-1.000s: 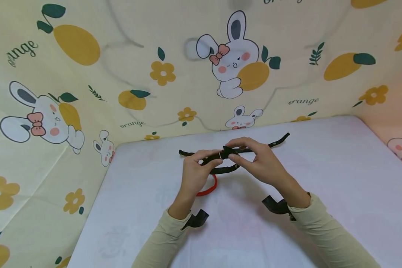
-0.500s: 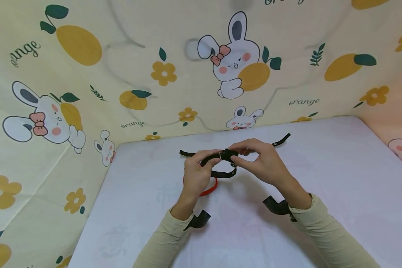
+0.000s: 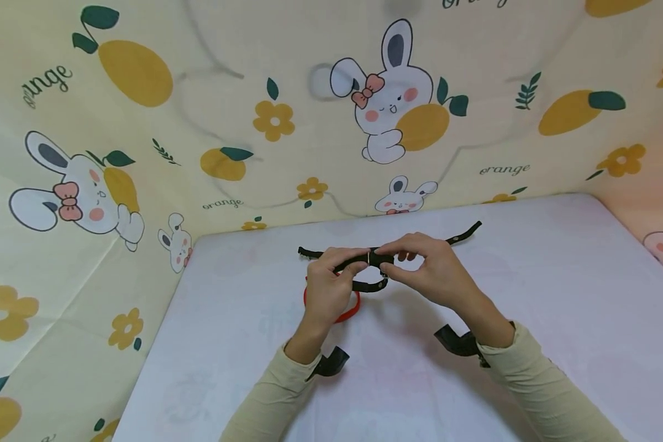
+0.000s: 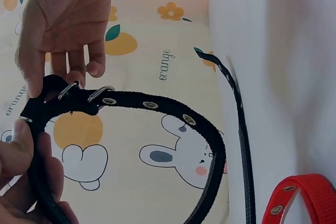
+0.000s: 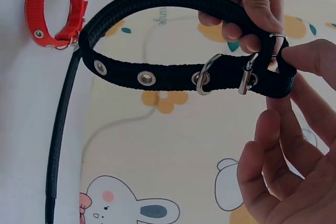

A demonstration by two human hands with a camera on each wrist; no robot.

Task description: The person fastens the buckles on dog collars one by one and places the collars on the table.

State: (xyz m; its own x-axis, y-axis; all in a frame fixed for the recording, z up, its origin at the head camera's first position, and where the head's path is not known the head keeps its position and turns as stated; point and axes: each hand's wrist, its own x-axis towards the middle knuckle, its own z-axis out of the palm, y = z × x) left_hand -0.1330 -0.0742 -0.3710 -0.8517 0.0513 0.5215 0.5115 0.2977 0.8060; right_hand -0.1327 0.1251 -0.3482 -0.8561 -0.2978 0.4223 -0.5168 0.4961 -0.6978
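Held up over the white table is a black dog collar [image 5: 173, 80], curved into a loop, with metal eyelets, a D-ring [image 5: 207, 74] and a buckle [image 5: 247, 77]. My left hand [image 3: 328, 285] grips its strap between thumb and fingers. Close beside it, my right hand [image 3: 425, 264] pinches the folded strap near the buckle, thumb below and index finger above in the head view. The right hand's other fingers [image 5: 268, 182] are loosely bent. In the right wrist view, the strap's end passes by a metal loop [image 5: 278, 38] between both hands. Part of the strap is hidden behind the left fingers.
A red collar [image 3: 348, 313] with eyelets lies on the white table [image 3: 226, 344], partly behind the left hand. Beyond the hands, another black strap [image 3: 464, 234] lies stretched across the table. A patterned cloth wall [image 3: 287, 166] rises at the back and sides.
The black piece that stuck up between the fingertips now lies folded over at the buckle. The right index finger and thumb have closed onto it. The left hand keeps its grip.
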